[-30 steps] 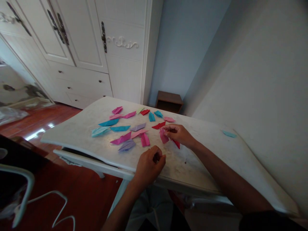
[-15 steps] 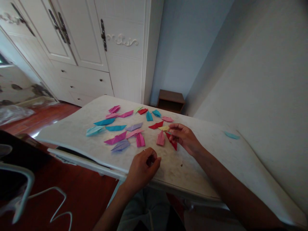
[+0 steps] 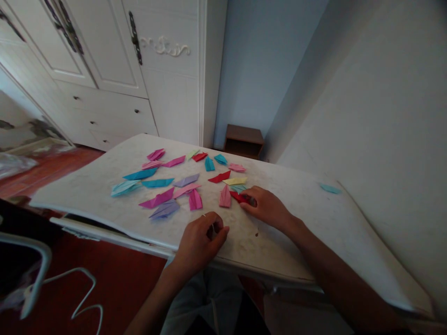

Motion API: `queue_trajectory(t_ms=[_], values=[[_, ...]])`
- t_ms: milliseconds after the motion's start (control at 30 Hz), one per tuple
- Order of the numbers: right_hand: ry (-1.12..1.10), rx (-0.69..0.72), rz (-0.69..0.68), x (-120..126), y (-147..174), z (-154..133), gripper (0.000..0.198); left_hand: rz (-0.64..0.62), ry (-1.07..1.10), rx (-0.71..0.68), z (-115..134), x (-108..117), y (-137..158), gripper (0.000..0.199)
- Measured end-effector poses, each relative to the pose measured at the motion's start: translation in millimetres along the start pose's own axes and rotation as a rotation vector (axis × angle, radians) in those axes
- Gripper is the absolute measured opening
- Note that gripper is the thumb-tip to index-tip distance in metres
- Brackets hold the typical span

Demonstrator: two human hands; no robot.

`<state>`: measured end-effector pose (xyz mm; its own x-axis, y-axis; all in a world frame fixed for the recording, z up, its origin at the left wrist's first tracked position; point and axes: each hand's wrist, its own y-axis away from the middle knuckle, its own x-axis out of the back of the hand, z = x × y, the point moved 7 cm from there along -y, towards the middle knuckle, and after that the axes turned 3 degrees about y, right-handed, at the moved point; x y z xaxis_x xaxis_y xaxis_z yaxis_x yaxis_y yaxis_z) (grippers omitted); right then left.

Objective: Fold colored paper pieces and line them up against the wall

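Note:
My right hand (image 3: 267,207) has its thumb and fingers closed on a red paper boat (image 3: 239,197) lying on the white table (image 3: 279,258). Touching or nearly touching that boat is a pink folded boat (image 3: 225,196); just beyond are a teal boat (image 3: 239,189) and a yellow boat (image 3: 235,181). My left hand (image 3: 200,239) rests near the table's front edge, fingers loosely curled in and nothing visible in them. Several more folded paper boats spread to the left, among them a magenta boat (image 3: 157,198), a purple boat (image 3: 165,209) and a blue boat (image 3: 158,183).
One teal paper boat (image 3: 330,188) lies apart at the far right, close to the wall. Behind the table stand a white wardrobe (image 3: 171,93) and a small brown open box (image 3: 243,141). A white curved metal frame (image 3: 38,249) and a cable (image 3: 84,279) are at the lower left.
My right hand has come down and toward me from the yellow boat to the red boat, whose near tip has swung under my fingers. My left hand stays curled. The view has shifted slightly right.

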<state>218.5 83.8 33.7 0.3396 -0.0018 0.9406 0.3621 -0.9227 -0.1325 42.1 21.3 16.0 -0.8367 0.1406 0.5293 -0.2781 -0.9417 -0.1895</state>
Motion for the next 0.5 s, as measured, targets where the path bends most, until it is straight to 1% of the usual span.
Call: queue_trajectory(t_ms=[100,167,267,367,500], values=[[0.079,0.074,-0.008,-0.9,1.0,-9.0,0.020,-0.024,0.008,0.009,0.0,-0.2,-3.8,0.018],[0.071,0.102,-0.013,-0.2,1.2,-10.4,0.022,-0.036,0.045,0.017,-0.4,0.5,-7.8,0.017],[0.014,0.098,0.015,5.0,0.6,-6.2,0.024,-0.053,0.123,0.030,-0.9,0.3,-15.7,0.019],[-0.125,0.066,0.058,13.1,0.4,0.1,0.022,-0.038,0.247,0.051,-1.3,-3.4,-25.4,0.020],[-0.441,-0.015,0.105,22.1,1.5,8.9,0.020,0.068,0.422,0.079,-2.3,-9.9,-38.7,0.020]])
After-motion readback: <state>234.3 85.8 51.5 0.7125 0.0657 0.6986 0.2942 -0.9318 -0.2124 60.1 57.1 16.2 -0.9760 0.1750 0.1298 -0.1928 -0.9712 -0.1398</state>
